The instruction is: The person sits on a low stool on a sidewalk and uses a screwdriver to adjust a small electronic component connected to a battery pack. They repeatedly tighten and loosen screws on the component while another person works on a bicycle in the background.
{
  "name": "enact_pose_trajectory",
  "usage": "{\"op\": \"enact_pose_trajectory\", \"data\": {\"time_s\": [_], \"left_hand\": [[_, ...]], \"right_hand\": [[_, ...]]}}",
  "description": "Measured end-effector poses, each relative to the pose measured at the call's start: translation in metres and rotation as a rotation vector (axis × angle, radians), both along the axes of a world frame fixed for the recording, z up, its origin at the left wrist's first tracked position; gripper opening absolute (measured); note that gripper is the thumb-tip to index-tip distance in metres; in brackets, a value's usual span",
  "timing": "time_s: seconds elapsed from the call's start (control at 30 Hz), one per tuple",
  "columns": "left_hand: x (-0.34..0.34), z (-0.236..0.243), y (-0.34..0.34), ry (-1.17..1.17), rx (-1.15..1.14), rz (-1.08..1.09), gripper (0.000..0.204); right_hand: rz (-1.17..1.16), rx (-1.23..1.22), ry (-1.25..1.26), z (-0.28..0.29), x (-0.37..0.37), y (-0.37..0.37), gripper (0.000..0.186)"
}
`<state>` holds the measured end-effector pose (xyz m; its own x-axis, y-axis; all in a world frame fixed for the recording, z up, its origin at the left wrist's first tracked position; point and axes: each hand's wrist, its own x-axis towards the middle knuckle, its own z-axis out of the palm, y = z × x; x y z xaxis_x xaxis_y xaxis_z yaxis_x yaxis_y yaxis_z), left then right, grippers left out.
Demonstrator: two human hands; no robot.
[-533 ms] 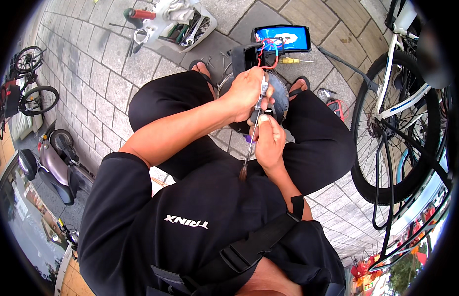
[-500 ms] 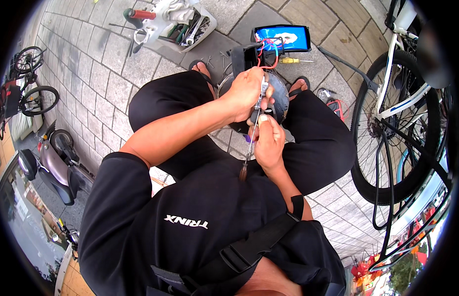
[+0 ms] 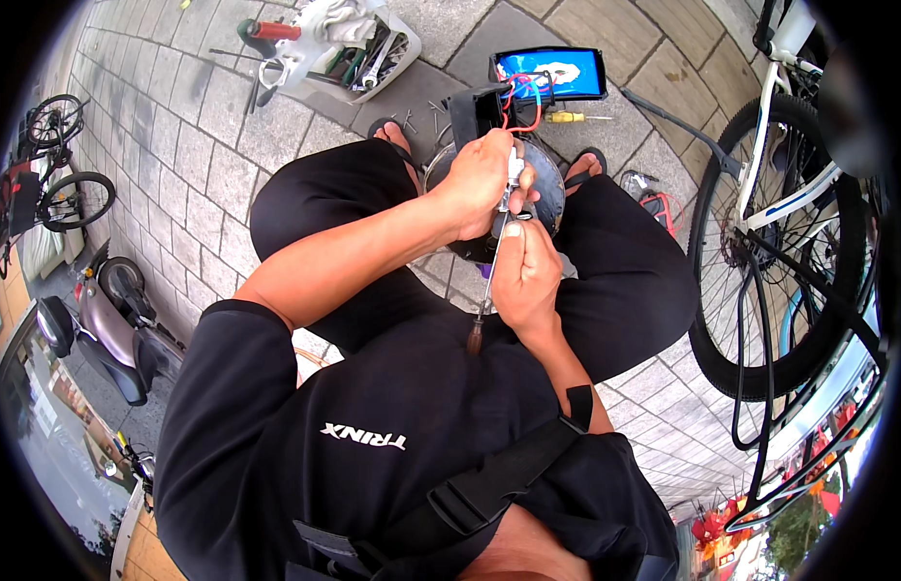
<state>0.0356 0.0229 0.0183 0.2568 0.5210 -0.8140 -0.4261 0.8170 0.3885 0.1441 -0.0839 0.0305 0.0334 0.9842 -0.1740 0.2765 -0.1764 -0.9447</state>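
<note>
My left hand [image 3: 480, 184] is closed around a slim silver-and-white part [image 3: 513, 169], its fingers partly covering it. Below it, my right hand [image 3: 526, 276] has its thumb and fingers pinched close to a thin metal rod with a brown handle [image 3: 477, 334]. The rod slants from between my hands down to my shirt, where the handle end rests. What the right fingertips grip is partly hidden. Under my hands, between my knees, stands a round dark metal drum [image 3: 550, 179]. Beyond the left hand is an open black box [image 3: 477, 113] with red wires [image 3: 538, 116].
A blue-faced panel [image 3: 576, 74] and a yellow-handled screwdriver [image 3: 567, 117] lie beyond the drum. A tool bin [image 3: 404, 58] stands at the far left, with several loose screws [image 3: 436, 108] near it. At the right is a bicycle wheel [image 3: 702, 252]; a scooter [image 3: 107, 339] is parked left.
My right hand has shifted slightly left, its thumb lower along the rod. The silver-and-white part has tipped a little in my left hand. The view has barely moved.
</note>
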Motion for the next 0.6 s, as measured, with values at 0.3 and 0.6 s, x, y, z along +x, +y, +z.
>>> {"op": "enact_pose_trajectory", "data": {"time_s": [0.3, 0.6], "left_hand": [[0.000, 0.001, -0.002, 0.022, 0.001, -0.002, 0.025], [-0.002, 0.000, -0.004, -0.003, -0.011, 0.016, 0.024]], "right_hand": [[0.014, 0.059, -0.017, 0.003, -0.002, 0.002, 0.022], [-0.135, -0.330, 0.451, -0.013, -0.002, -0.011, 0.019]]}}
